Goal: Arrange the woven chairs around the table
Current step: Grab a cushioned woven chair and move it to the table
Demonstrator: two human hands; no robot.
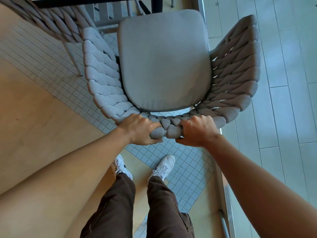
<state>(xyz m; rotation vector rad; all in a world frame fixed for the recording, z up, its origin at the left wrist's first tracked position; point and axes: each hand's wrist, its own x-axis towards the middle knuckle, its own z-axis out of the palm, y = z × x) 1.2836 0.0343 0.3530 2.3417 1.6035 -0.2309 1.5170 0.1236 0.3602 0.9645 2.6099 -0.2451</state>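
A grey woven chair with a smooth grey seat cushion stands right in front of me, its seat facing the dark-framed table at the top edge. My left hand and my right hand both grip the top of the chair's woven backrest, close together near its middle. A second woven chair stands at the upper left, beside the table, partly cut off by the frame.
A glass wall with a metal frame runs along the right, with plank decking beyond it. The floor is small square tiles and tan panels. My feet in white shoes stand just behind the chair.
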